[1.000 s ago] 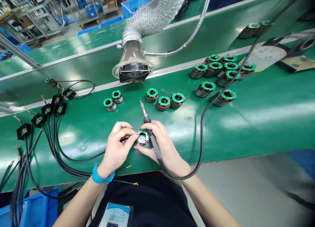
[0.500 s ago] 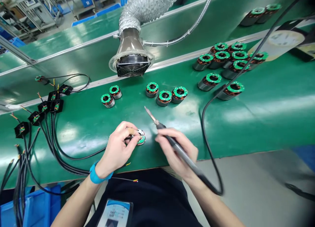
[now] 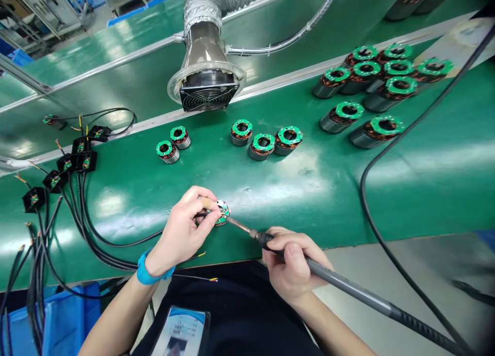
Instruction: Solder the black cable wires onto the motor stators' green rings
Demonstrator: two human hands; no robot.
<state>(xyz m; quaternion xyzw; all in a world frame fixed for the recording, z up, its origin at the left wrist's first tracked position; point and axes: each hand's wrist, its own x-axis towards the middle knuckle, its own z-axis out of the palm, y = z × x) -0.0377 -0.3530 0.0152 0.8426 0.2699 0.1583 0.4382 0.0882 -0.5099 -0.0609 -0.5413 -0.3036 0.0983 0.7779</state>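
The right hand, wrapped around a grey pen-shaped soldering iron, has swung its metal tip to the round green-and-white circuit board on the near green bench, apparently within working reach; the left hand pinches a thin black cable there.

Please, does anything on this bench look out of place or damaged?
Nothing looks plainly spilled or damaged. One cable end with coloured wire tips pokes past the front of the bench, over the dark clothing; odd, as it might snag.
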